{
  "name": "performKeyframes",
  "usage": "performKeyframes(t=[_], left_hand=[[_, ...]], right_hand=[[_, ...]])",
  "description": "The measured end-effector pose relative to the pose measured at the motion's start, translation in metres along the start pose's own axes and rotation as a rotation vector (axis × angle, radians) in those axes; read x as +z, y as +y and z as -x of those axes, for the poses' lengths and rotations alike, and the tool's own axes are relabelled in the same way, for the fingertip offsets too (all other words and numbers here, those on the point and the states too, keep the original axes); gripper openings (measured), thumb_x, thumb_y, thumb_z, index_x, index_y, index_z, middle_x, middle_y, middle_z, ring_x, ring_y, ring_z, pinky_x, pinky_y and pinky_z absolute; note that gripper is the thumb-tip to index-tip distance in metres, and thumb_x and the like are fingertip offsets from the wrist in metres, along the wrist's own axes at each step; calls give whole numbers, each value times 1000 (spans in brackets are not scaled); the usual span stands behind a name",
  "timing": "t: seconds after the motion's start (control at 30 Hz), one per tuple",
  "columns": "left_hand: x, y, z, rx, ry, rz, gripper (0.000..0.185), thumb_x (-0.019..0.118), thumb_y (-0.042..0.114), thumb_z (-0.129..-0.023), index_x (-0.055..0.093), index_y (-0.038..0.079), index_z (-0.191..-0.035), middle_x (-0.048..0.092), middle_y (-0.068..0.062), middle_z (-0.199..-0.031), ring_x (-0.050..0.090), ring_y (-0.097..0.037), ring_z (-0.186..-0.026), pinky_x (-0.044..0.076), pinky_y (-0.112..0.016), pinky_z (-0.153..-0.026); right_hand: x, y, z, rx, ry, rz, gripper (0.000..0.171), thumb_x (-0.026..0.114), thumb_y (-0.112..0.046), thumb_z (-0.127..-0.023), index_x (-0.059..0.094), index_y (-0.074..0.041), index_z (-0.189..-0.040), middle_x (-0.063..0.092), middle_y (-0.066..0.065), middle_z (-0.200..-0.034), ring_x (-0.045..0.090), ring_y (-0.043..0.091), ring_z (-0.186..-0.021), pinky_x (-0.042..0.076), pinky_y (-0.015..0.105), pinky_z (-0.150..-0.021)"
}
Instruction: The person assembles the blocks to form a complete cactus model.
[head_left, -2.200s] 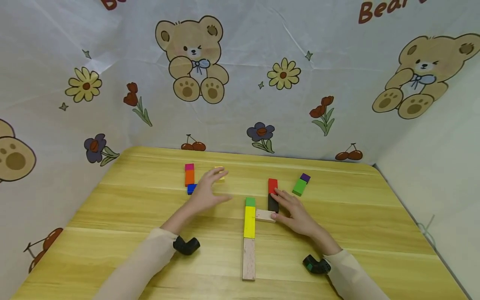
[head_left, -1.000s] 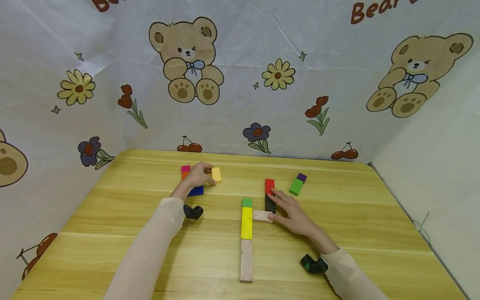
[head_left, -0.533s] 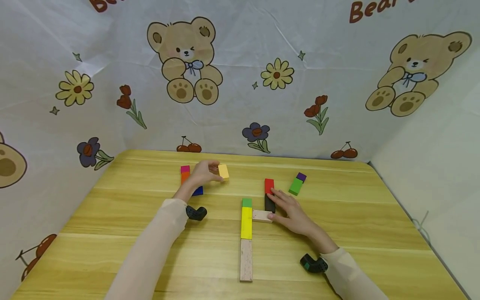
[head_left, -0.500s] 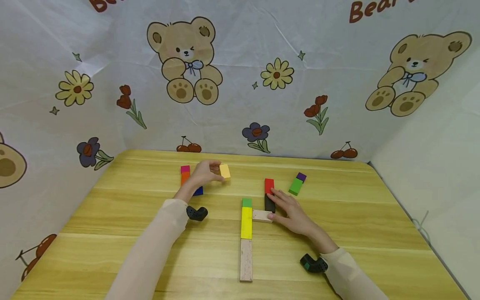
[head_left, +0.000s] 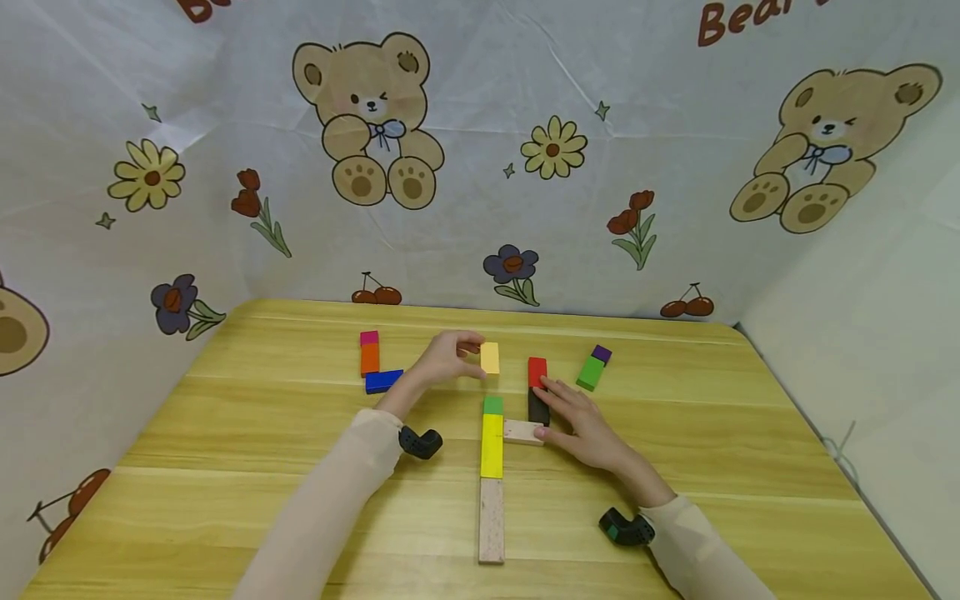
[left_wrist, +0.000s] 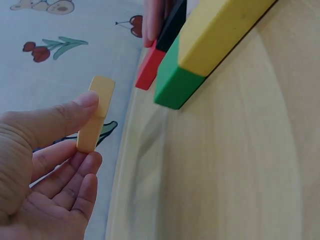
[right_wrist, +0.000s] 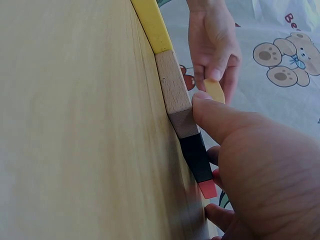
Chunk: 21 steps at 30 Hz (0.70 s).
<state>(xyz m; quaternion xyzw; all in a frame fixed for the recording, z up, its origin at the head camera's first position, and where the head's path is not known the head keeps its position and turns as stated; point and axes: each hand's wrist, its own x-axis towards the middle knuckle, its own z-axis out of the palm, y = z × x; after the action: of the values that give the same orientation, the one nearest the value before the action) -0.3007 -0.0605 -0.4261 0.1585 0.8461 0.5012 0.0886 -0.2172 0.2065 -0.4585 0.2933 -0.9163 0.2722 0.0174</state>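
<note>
My left hand (head_left: 448, 360) pinches a pale yellow block (head_left: 490, 357) between thumb and fingers, lifted just beyond the green block (head_left: 492, 405); the left wrist view shows the pale yellow block (left_wrist: 96, 114) under my thumb. Green, yellow block (head_left: 491, 445) and a long plain wood block (head_left: 491, 519) form a line. My right hand (head_left: 581, 421) rests on the table, fingertips touching the black block (head_left: 537, 407), thumb at the small wood block (head_left: 522, 432). A red block (head_left: 537, 372) lies beyond the black one. In the right wrist view, my thumb presses the small wood block (right_wrist: 176, 95).
A pink block (head_left: 369, 338), orange block (head_left: 370, 359) and blue block (head_left: 383, 381) lie at the left on the wooden table (head_left: 225, 467). A light green block (head_left: 589, 372) with a purple block (head_left: 602, 353) lies at the right. Printed cloth walls (head_left: 480, 167) enclose the table.
My left hand reached to the pale yellow block, pinched it, lifted it and carried it rightward toward the green block's far end. The blue block is uncovered now. My right hand stayed put.
</note>
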Motion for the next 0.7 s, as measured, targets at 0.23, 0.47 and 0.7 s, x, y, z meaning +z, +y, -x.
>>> performKeyframes(t=[0.23, 0.47, 0.7], left_hand=[[13, -6, 1, 0, -48, 1, 64, 80, 13, -63, 54, 6, -121, 58, -7, -114, 54, -20, -101, 44, -32, -89], [19, -12, 2, -1, -91, -19, 63, 79, 15, -63, 54, 4, -121, 58, -8, -113, 54, -19, -99, 44, -31, -87], [20, -13, 3, -3, -101, -53, 61, 79, 14, -64, 55, 4, -119, 59, -7, -109, 53, -19, -97, 43, -32, -88]], right_hand=[[1, -2, 0, 22, -11, -8, 62, 56, -43, -84, 37, -16, -136, 26, 5, -145, 19, 33, -133, 12, 54, -103], [1, -2, 0, 36, -17, -18, 63, 56, -44, -83, 37, -17, -137, 25, 4, -145, 18, 32, -133, 11, 54, -104], [1, -1, 0, 27, -13, -12, 62, 56, -43, -84, 37, -16, -136, 25, 4, -145, 19, 33, -133, 11, 54, -104]])
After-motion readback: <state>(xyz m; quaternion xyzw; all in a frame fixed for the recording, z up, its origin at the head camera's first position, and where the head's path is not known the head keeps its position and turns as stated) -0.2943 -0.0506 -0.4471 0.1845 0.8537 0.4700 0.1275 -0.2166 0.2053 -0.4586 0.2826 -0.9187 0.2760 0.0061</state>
